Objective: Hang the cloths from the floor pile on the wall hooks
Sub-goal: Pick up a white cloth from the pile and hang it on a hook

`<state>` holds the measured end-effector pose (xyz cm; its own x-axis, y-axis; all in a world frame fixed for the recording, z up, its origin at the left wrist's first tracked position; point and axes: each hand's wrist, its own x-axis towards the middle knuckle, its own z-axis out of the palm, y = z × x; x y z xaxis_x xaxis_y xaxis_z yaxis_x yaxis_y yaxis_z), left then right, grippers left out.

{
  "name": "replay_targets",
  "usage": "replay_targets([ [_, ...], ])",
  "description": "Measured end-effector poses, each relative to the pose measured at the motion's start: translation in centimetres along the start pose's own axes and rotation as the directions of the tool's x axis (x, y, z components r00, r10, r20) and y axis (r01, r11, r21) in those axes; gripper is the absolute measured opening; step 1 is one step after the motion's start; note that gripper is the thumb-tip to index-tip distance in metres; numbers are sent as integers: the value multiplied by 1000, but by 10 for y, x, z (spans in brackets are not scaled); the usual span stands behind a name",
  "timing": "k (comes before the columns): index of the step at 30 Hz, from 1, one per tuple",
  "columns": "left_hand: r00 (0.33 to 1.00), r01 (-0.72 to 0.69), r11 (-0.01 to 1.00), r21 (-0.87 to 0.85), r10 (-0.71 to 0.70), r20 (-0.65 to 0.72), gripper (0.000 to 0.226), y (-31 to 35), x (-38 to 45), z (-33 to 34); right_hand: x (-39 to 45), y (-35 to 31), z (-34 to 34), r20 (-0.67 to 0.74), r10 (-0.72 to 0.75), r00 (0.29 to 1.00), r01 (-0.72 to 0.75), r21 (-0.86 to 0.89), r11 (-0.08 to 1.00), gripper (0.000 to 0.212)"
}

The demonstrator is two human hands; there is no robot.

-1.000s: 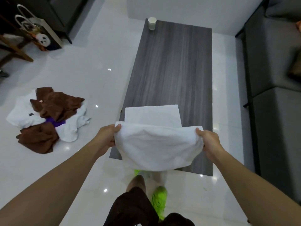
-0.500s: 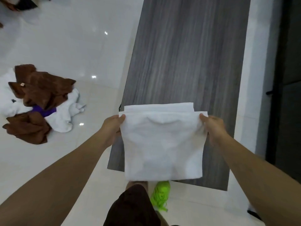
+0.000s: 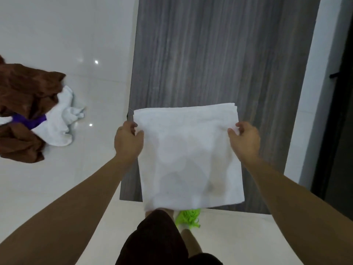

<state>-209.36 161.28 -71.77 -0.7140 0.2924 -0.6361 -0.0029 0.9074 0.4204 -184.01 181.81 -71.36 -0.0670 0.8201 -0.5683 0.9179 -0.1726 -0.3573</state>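
Note:
A folded white cloth lies flat on the near end of the grey wooden table, its front edge hanging past the table's edge. My left hand pinches the cloth's left side near the top corner. My right hand pinches its right side at the same height. The floor pile of brown, white and purple cloths lies on the white tiles at the left edge of the view. No wall hooks are visible.
A dark sofa runs along the right, past a strip of white floor. My leg in dark shorts and a bright green shoe stand just below the table's near edge. Glossy white floor tiles spread left of the table.
The cloth has been folded over and laid down flat on the table. Both hands have slid down from its top corners onto its sides. The camera has tilted down and moved closer.

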Motion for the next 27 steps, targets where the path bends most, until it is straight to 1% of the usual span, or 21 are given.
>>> replay_targets([
  [2, 992, -46, 997, 57, 39, 118, 21, -11, -12, 12, -13, 12, 11, 115, -46, 992, 52, -47, 998, 23],
  [4, 965, -163, 973, 165, 122, 234, 29, -24, -22, 24, -24, 21, 23, 245, -95, 965, 132, -138, 982, 28],
  [5, 947, -235, 946, 225, 171, 270, 35, -29, -25, 29, -28, 25, 28, 282, -107, 953, 157, -162, 974, 33],
  [6, 934, -290, 917, 275, 209, 290, 42, -31, -27, 32, -31, 26, 31, 296, -107, 949, 164, -173, 971, 37],
  [8, 919, -349, 864, 361, 240, 314, 55, -32, -31, 34, -31, 25, 34, 283, -106, 953, 158, -165, 974, 42],
  [11, 893, -391, 794, 465, 205, 400, 74, -26, -29, 38, -26, 20, 34, 267, -138, 954, 187, -167, 968, 49],
  [12, 876, -407, 779, 477, 187, 444, 80, -23, -25, 38, -25, 18, 33, 267, -148, 952, 198, -171, 965, 54],
  [14, 850, -438, 750, 495, 166, 500, 86, -16, -12, 41, -21, 14, 32, 293, -162, 942, 224, -192, 955, 73],
  [16, 851, -455, 723, 520, 180, 494, 85, -5, 4, 42, -19, 10, 31, 339, -160, 927, 238, -202, 950, 89],
  [17, 861, -451, 716, 534, 190, 472, 83, 0, 10, 41, -19, 9, 31, 354, -155, 922, 238, -205, 949, 93],
  [18, 870, -451, 699, 556, 205, 448, 81, 4, 14, 40, -20, 8, 30, 356, -151, 922, 240, -220, 946, 95],
  [20, 864, -495, 615, 614, 277, 420, 80, 8, 9, 39, -27, 13, 31, 340, -185, 922, 291, -296, 910, 91],
  [22, 804, -594, 501, 629, 392, 447, 79, 1, -8, 43, -46, 23, 39, 346, -285, 894, 413, -386, 825, 84],
  [24, 707, -702, 413, 580, 504, 496, 77, -18, -36, 55, -71, 38, 54, 399, -400, 825, 552, -416, 723, 78],
  [26, 618, -780, 377, 500, 592, 517, 76, -47, -66, 73, -99, 58, 74, 426, -497, 756, 650, -396, 649, 77],
  [27, 591, -801, 375, 466, 615, 522, 76, -63, -81, 81, -112, 69, 84, 434, -515, 739, 670, -394, 629, 78],
])
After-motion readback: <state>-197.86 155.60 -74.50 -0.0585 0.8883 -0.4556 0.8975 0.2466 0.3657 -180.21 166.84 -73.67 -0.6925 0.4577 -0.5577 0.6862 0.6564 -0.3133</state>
